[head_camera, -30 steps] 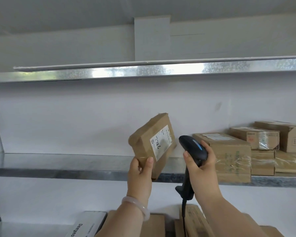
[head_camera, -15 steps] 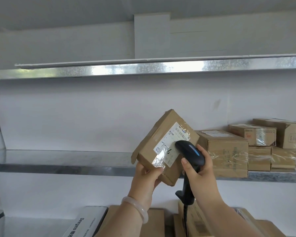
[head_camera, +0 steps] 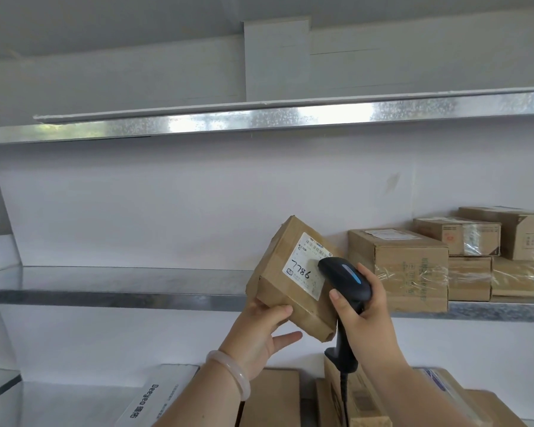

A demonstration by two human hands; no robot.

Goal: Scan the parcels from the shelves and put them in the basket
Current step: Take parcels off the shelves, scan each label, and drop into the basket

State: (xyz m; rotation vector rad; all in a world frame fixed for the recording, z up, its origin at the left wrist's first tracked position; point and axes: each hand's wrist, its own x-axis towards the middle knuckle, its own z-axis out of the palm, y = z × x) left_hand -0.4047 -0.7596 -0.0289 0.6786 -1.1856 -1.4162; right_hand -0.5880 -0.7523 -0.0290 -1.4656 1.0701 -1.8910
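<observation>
My left hand grips the lower corner of a small brown parcel, held tilted in front of the middle shelf. Its white label faces me, with "7786" handwritten and a barcode along the top. My right hand holds a black barcode scanner by its handle. The scanner's head sits right over the label's right side and hides part of it. No basket is in view.
Several taped cardboard boxes stand stacked on the right end of the middle shelf. More parcels and a white box lie on the shelf below. A metal upper shelf runs overhead. The scanner's cable hangs down.
The parcel has been turned so its label faces me more squarely, and the scanner head has come up close against the label. My left grip shifted to the parcel's lower corner.
</observation>
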